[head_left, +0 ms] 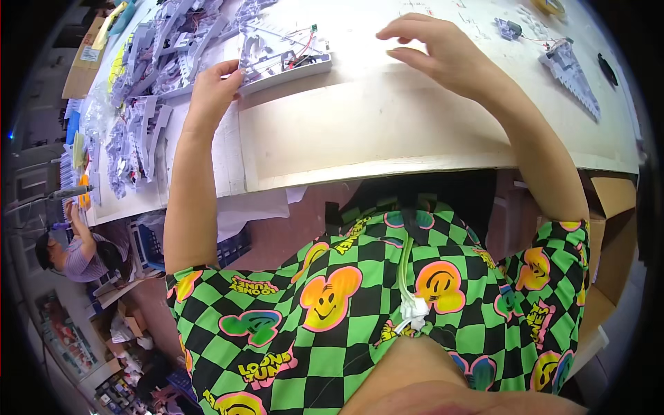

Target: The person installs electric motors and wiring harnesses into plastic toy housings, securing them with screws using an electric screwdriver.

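My left hand (211, 88) grips the near left corner of a light grey plastic housing (285, 57) that lies on the white worktable (360, 131). Red and black wires and a small green circuit board show inside the housing. My right hand (436, 50) hovers over the table to the right of the housing, fingers spread and curled, holding nothing. Both bare forearms reach up from the lower edge over green and black checked clothing.
A heap of similar grey plastic parts (149, 69) fills the table's left side. A small motor with wires (510, 29) and a grey triangular part (573, 72) lie at the far right. Another person (72, 249) sits at lower left. Cardboard boxes (612, 228) stand under the table's right end.
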The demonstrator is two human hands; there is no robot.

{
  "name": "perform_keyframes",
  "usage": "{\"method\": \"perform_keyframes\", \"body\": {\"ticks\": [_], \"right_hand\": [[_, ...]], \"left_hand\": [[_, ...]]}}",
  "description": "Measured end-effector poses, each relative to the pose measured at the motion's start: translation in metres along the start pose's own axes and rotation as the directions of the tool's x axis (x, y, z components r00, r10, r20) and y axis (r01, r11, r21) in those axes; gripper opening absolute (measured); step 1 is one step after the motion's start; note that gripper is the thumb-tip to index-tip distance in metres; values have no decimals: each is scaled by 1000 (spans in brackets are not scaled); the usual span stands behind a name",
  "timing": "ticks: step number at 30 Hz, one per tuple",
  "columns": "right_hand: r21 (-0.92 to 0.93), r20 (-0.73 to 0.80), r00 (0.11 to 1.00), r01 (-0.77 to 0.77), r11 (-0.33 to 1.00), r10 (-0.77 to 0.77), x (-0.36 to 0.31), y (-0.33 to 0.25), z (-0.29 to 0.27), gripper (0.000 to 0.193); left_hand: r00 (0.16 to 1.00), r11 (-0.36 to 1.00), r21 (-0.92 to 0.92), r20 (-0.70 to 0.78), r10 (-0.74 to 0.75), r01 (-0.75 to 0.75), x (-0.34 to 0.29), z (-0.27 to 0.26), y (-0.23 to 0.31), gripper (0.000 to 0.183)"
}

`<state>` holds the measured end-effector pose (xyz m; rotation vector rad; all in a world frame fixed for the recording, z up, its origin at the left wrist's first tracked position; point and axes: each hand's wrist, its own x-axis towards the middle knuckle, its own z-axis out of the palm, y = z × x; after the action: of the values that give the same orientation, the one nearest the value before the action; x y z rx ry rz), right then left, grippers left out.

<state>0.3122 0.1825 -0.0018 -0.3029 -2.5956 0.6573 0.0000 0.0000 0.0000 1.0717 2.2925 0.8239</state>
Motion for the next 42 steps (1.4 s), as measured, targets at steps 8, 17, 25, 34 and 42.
{"method": "perform_keyframes", "body": {"ticks": [8, 17, 25, 34, 42], "right_hand": [[-31, -69, 997, 16, 999, -18, -20, -12, -8, 18], [-165, 18, 998, -48, 985, 52, -43, -6, -16, 13], [-116, -19, 1000, -23, 993, 21, -32, -19, -18, 13], [-147, 92, 964, 260, 954, -249, 11, -14, 9, 7], [-161, 136, 948, 309, 937, -289, 13, -11, 8, 8]], "left_hand": [[934, 934, 126, 180, 309, -333, 4, 61, 57, 30], [715, 792, -190, 346, 607, -580, 48, 132, 116, 24], [838, 836, -220, 114, 533, -502, 20, 98, 88, 29], [896, 871, -461, 297, 331, -169, -47, 99, 72, 37], [900, 882, -427, 275, 338, -201, -56, 107, 77, 33]]}}
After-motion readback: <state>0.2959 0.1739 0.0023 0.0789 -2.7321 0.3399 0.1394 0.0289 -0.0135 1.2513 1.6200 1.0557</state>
